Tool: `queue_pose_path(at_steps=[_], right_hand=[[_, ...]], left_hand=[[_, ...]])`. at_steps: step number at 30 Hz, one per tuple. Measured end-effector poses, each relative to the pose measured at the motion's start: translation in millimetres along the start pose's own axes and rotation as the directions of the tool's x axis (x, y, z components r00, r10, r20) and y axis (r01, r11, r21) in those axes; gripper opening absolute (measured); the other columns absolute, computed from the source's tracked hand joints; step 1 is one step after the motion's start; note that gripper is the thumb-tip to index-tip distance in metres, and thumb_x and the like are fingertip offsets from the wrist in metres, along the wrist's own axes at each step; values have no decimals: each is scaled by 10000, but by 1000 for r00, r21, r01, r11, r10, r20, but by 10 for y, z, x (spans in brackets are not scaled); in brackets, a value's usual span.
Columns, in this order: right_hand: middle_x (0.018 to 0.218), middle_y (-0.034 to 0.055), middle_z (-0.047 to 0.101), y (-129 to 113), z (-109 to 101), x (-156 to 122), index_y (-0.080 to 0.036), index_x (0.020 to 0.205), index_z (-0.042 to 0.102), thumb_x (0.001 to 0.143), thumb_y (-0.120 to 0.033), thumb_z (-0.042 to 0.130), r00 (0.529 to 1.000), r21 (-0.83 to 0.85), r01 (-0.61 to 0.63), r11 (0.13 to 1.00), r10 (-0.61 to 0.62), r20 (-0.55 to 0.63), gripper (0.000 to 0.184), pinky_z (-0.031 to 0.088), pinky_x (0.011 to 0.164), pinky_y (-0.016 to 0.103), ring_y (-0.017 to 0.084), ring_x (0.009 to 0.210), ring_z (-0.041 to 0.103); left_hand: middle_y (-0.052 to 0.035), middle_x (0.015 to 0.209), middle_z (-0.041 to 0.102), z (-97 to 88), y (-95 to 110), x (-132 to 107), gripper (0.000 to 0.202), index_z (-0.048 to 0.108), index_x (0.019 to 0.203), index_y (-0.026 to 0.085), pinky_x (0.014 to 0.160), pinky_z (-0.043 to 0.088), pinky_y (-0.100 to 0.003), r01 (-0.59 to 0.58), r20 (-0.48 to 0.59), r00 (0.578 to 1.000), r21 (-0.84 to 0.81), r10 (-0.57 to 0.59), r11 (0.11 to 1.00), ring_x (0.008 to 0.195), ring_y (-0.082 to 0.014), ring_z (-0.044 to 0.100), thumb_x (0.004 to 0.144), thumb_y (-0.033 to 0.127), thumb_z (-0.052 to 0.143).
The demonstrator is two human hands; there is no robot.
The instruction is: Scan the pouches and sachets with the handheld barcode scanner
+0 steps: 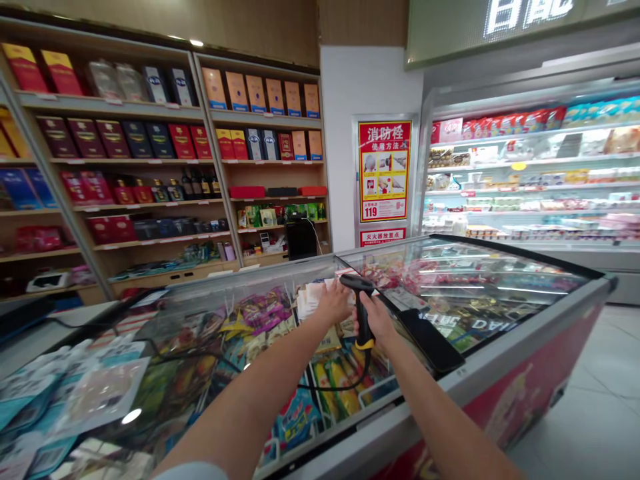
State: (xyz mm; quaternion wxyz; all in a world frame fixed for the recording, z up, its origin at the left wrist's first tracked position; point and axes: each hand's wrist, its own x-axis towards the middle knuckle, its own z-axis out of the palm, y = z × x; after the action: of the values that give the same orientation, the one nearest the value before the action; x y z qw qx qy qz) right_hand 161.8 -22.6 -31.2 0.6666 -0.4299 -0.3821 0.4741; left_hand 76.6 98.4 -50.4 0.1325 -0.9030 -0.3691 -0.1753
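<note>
Flimsy, soft paper slips point(309, 300) sit on the glass-topped chest freezer point(505, 369) beneath the left hand point(333, 301), which lies open with its fingers spread. The right hand point(376, 321) wraps tightly round the grip of a light, stiff corded barcode scanner point(363, 335), the natural place to hold it.

Chest freezer point(530, 393) ahead, shelves point(120, 107) behind, chiller point(530, 167) right

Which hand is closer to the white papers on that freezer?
The left hand is nearer, touching the white papers at their right side. The right hand is farther right, past the left hand, gripping a barcode scanner.
</note>
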Motion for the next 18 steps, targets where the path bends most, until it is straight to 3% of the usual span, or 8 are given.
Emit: queue_pose_path(at_steps=[2,4,8,12,15,18], right_hand=[[464,-46,548,11,7,3,-180,808,488,693,-610,588,1000,-7,2,1000,-2,8,456,394,287,200,101,309,490],[458,-44,545,25,16,7,-176,802,499,699,-611,581,1000,-23,6,1000,-6,19,455,397,291,202,100,305,485],[447,-41,532,52,38,7,-169,736,503,711,-619,562,1000,-61,15,998,-14,23,455,402,300,208,96,305,474],[460,-39,536,68,77,-11,-176,737,499,718,-608,566,1000,-77,10,997,-9,23,438,397,296,210,97,305,468],[478,-38,543,92,150,-22,-188,758,498,721,-579,595,999,-60,-24,998,26,23,404,422,306,224,106,321,479],[484,-42,543,143,304,-31,-195,797,504,730,-548,611,997,-37,-64,997,65,46,375,431,313,227,109,332,482]], left_hand=[[-167,1301,511,33,22,-13,422,512,1257,171,1005,281,-584,6,45,999,53,-9,999,1275,-334,369,845,252,472],[-187,1279,527,49,43,5,388,547,1223,142,978,303,-593,83,48,995,70,-86,994,1261,-353,382,873,240,412],[-228,1204,567,62,93,66,398,578,1194,93,957,323,-591,196,17,980,39,-197,980,1211,-369,436,887,246,375],[-200,1308,505,38,88,-1,442,518,1272,126,1028,252,-582,200,-52,979,11,-199,980,1277,-340,380,872,277,406],[-162,1424,389,-76,-57,-196,502,447,1328,163,1072,210,-550,216,-146,967,15,-211,976,1335,-300,307,871,369,422],[-154,1460,332,-295,-363,-536,505,463,1302,167,1062,262,-509,313,-177,936,21,-305,949,1341,-286,300,875,433,409]])
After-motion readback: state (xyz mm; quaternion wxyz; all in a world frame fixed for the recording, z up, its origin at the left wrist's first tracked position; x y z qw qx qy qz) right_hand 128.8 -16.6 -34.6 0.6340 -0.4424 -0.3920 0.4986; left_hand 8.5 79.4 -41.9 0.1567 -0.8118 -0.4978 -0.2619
